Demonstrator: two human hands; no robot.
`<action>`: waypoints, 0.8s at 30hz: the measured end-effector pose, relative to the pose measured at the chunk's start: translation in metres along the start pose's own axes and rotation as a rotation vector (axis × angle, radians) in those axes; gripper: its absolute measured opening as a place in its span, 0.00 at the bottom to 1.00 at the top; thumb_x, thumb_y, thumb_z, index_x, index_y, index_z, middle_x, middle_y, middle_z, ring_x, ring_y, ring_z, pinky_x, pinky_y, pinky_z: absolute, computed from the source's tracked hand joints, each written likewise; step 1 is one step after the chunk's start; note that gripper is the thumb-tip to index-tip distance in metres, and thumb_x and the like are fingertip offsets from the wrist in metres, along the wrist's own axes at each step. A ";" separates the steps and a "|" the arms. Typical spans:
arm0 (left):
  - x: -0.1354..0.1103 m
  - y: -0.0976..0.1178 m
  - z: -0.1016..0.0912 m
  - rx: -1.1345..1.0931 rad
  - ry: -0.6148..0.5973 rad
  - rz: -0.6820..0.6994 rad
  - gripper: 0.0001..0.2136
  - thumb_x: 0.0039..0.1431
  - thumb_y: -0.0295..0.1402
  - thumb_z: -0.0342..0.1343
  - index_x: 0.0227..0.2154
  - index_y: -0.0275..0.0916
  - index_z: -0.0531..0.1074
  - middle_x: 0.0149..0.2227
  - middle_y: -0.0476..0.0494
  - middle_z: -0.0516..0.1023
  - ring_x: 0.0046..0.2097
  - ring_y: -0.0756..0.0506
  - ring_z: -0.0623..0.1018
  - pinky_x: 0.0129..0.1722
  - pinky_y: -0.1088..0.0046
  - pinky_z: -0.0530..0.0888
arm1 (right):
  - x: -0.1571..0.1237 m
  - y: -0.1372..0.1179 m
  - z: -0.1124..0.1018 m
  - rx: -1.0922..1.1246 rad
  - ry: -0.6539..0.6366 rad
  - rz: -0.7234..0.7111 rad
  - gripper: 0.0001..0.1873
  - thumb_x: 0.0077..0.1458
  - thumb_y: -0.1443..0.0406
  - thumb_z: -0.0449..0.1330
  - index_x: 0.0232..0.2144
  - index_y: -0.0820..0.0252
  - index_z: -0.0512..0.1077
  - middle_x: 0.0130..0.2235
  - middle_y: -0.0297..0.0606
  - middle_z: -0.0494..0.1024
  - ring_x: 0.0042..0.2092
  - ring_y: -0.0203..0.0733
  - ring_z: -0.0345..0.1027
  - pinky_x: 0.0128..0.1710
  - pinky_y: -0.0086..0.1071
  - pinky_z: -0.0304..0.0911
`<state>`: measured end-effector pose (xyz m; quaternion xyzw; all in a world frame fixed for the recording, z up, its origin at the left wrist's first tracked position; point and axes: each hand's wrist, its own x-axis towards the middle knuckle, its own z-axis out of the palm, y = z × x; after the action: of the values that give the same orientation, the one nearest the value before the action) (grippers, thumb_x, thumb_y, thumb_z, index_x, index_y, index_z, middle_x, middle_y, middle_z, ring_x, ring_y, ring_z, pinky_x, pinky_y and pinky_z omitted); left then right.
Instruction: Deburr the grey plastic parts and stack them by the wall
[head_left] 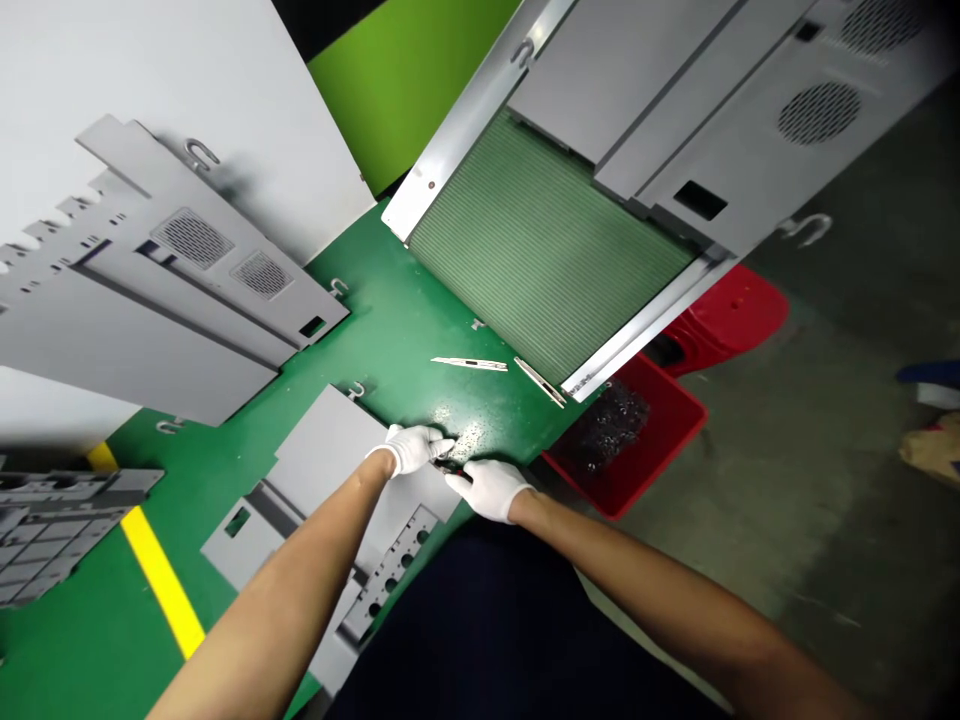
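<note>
Both my hands wear white gloves and meet low over the green floor, at the edge of a grey sheet-metal panel (330, 450). My left hand (414, 447) is closed, fingers curled at the panel's corner. My right hand (491, 486) is closed too, pinching a small dark object (448, 467) between the two hands; I cannot make out what it is. A scatter of small shiny bits (471, 436) lies on the floor just beyond my fingers.
Two thin metal strips (469, 363) (540, 382) lie on the green floor. A large grey cabinet panel with a green ribbed face (540, 250) leans ahead. A red bin (626, 430) with dark small parts and a red stool (731, 315) stand right. More grey panels (172, 290) stand left.
</note>
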<state>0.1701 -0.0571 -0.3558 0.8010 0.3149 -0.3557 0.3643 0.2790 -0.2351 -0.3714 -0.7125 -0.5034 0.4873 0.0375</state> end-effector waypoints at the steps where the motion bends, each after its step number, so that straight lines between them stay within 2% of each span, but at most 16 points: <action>1: -0.001 0.000 -0.001 -0.004 0.006 0.001 0.25 0.63 0.57 0.45 0.28 0.44 0.76 0.30 0.51 0.81 0.35 0.46 0.76 0.53 0.66 0.64 | 0.000 -0.002 -0.001 -0.014 -0.005 0.008 0.42 0.62 0.38 0.35 0.44 0.59 0.77 0.43 0.52 0.82 0.45 0.57 0.77 0.42 0.42 0.68; 5: -0.002 -0.003 0.000 -0.008 0.027 0.006 0.24 0.63 0.57 0.45 0.29 0.44 0.75 0.31 0.52 0.81 0.36 0.47 0.76 0.54 0.66 0.63 | 0.001 -0.011 -0.004 -0.121 -0.019 0.001 0.41 0.65 0.42 0.33 0.45 0.64 0.76 0.40 0.56 0.82 0.43 0.58 0.78 0.40 0.43 0.68; 8: 0.003 -0.004 0.002 -0.004 0.024 0.006 0.25 0.63 0.57 0.45 0.29 0.43 0.75 0.31 0.52 0.81 0.36 0.47 0.75 0.52 0.65 0.63 | 0.007 -0.012 -0.012 -0.173 -0.038 -0.044 0.39 0.66 0.44 0.37 0.46 0.68 0.76 0.41 0.59 0.81 0.44 0.61 0.77 0.43 0.46 0.68; 11: 0.006 -0.005 0.002 0.000 0.028 0.004 0.25 0.64 0.57 0.43 0.29 0.43 0.74 0.31 0.51 0.80 0.36 0.46 0.74 0.52 0.65 0.63 | 0.016 -0.007 -0.023 -0.185 -0.070 -0.087 0.39 0.64 0.42 0.42 0.46 0.67 0.77 0.44 0.61 0.81 0.48 0.63 0.75 0.48 0.49 0.65; 13: 0.007 -0.004 0.001 -0.001 0.029 0.006 0.25 0.64 0.56 0.43 0.28 0.42 0.73 0.30 0.51 0.80 0.35 0.46 0.74 0.52 0.65 0.63 | 0.019 -0.004 -0.027 -0.172 -0.090 -0.091 0.39 0.63 0.41 0.41 0.46 0.65 0.77 0.44 0.59 0.81 0.48 0.63 0.75 0.47 0.48 0.66; 17: 0.004 -0.005 0.000 -0.024 0.017 0.019 0.24 0.64 0.56 0.44 0.28 0.43 0.74 0.31 0.52 0.80 0.36 0.47 0.74 0.50 0.68 0.65 | 0.014 -0.004 -0.018 -0.115 -0.085 -0.038 0.41 0.64 0.40 0.35 0.47 0.61 0.76 0.45 0.55 0.81 0.45 0.58 0.77 0.42 0.43 0.68; 21: 0.004 -0.007 0.000 -0.044 0.011 0.023 0.23 0.64 0.54 0.46 0.28 0.43 0.74 0.31 0.53 0.80 0.36 0.48 0.74 0.48 0.70 0.65 | 0.009 -0.004 -0.004 -0.073 -0.052 0.003 0.41 0.64 0.40 0.35 0.48 0.61 0.75 0.46 0.55 0.81 0.46 0.57 0.76 0.43 0.42 0.66; 24: 0.005 -0.009 0.000 -0.056 0.008 0.029 0.22 0.65 0.53 0.46 0.29 0.43 0.75 0.31 0.52 0.80 0.36 0.47 0.74 0.49 0.69 0.65 | 0.009 -0.002 -0.003 -0.038 -0.047 0.004 0.41 0.63 0.39 0.36 0.47 0.60 0.76 0.46 0.54 0.81 0.47 0.56 0.76 0.44 0.42 0.65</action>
<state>0.1659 -0.0513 -0.3630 0.7963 0.3148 -0.3381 0.3905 0.2801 -0.2263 -0.3747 -0.7025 -0.5120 0.4941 0.0111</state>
